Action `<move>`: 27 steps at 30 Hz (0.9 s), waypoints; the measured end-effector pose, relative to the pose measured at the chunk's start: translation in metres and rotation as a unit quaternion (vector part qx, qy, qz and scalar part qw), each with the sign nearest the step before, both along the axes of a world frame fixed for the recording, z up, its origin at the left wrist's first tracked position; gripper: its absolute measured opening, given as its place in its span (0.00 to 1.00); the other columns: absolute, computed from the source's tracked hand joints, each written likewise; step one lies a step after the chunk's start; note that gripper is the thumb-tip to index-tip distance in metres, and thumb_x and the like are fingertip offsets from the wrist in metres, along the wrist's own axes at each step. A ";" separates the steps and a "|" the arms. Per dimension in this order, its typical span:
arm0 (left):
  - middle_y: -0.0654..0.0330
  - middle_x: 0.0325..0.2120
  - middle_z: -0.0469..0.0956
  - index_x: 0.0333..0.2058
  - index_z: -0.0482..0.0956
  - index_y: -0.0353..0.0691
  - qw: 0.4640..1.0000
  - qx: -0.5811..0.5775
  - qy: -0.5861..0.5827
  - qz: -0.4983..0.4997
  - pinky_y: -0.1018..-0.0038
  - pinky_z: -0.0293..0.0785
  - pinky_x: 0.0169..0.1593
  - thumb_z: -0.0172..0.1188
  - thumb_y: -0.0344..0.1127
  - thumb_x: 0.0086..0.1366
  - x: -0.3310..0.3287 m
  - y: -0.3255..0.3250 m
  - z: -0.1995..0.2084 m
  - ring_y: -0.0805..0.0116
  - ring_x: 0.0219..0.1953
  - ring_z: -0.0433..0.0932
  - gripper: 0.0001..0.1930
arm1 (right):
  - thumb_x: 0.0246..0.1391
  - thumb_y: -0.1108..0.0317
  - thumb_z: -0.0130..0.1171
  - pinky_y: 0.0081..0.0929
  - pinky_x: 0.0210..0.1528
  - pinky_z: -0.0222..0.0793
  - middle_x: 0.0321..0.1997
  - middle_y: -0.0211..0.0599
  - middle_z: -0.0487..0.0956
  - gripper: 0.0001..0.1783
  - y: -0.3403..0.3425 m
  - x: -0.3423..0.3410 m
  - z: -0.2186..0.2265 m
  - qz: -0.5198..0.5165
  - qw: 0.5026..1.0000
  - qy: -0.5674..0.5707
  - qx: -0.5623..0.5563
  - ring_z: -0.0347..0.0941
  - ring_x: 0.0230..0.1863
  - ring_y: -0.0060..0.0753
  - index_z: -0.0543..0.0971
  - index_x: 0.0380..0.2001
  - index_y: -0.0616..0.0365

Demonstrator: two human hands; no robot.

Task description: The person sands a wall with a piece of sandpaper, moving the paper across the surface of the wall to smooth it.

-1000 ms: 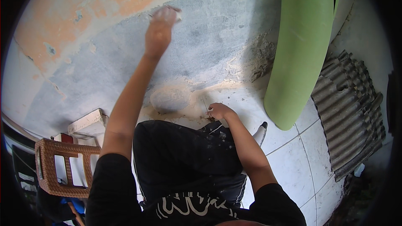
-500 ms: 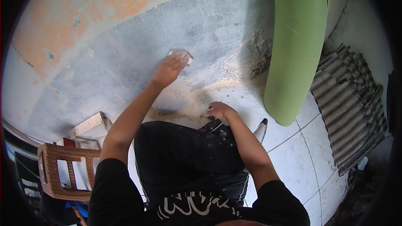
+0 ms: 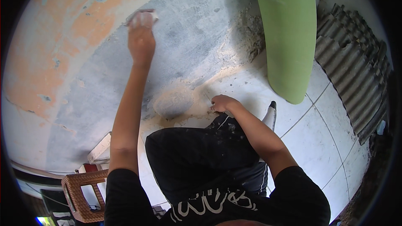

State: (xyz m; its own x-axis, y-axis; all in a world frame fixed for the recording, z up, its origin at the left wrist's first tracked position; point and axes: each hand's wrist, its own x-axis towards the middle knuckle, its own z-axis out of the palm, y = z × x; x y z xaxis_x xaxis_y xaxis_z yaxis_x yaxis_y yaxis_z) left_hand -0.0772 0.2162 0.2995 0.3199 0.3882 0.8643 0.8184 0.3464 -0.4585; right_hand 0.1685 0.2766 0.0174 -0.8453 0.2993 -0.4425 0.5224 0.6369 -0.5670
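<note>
My left hand (image 3: 141,27) reaches up the wall and presses a pale folded piece of sandpaper (image 3: 155,16) flat to the surface; most of it is hidden under my fingers. Beneath it the wall (image 3: 180,29) has a broad grey, scuffed patch, bordered by peeling orange and white paint. My right hand (image 3: 222,102) hangs loosely just beyond my knee, low by the foot of the wall. Its fingers are bent but apart, and nothing shows in them.
A tall curved green sheet (image 3: 291,37) stands to the right, with corrugated roofing sheets (image 3: 351,67) beyond it. A brown woven-pattern plastic stool (image 3: 73,194) and a white block (image 3: 99,148) sit at lower left. Crumbling plaster (image 3: 247,37) marks the wall's base above white floor tiles (image 3: 318,129).
My left hand has slid up and to the left along the wall with the sandpaper. The whole view has shifted a little; my right hand stays by the knee.
</note>
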 end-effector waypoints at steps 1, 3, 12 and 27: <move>0.56 0.51 0.81 0.53 0.80 0.40 0.999 -0.037 -0.001 -0.019 0.58 0.67 0.66 0.57 0.25 0.65 -0.005 0.002 -0.017 0.59 0.58 0.77 0.17 | 0.56 0.51 0.62 0.42 0.56 0.72 0.51 0.52 0.82 0.24 -0.004 -0.002 0.004 0.005 1.000 0.009 0.002 0.78 0.54 0.53 0.83 0.45 0.61; 0.57 0.52 0.81 0.53 0.80 0.40 0.996 -0.080 -0.019 -0.047 0.60 0.66 0.67 0.56 0.25 0.66 0.009 0.017 -0.051 0.60 0.59 0.76 0.17 | 0.56 0.51 0.62 0.42 0.56 0.73 0.51 0.52 0.82 0.24 0.000 0.000 0.000 -0.007 1.000 0.018 0.001 0.78 0.54 0.53 0.83 0.45 0.62; 0.59 0.57 0.77 0.52 0.80 0.38 0.925 -0.377 -0.032 -0.036 0.64 0.61 0.70 0.55 0.28 0.64 0.017 0.009 -0.186 0.64 0.66 0.68 0.18 | 0.56 0.50 0.63 0.44 0.55 0.74 0.52 0.53 0.82 0.27 -0.001 -0.005 0.003 0.002 1.000 0.018 -0.003 0.78 0.55 0.52 0.83 0.46 0.65; 0.58 0.51 0.82 0.52 0.81 0.41 0.992 -0.078 0.086 -0.043 0.58 0.69 0.64 0.60 0.25 0.62 0.036 0.077 0.055 0.60 0.62 0.75 0.18 | 0.55 0.51 0.63 0.43 0.55 0.75 0.52 0.50 0.82 0.25 0.004 -0.002 0.005 -0.003 1.000 0.027 0.008 0.78 0.55 0.50 0.84 0.45 0.62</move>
State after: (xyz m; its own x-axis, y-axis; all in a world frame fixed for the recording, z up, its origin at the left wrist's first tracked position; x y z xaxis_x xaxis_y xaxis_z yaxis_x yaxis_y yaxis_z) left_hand -0.0410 0.2935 0.3544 0.4948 0.4781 0.7257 0.7476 0.1916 -0.6360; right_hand 0.1667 0.2810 0.0224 -0.8659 0.3106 -0.3920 0.4952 0.6427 -0.5847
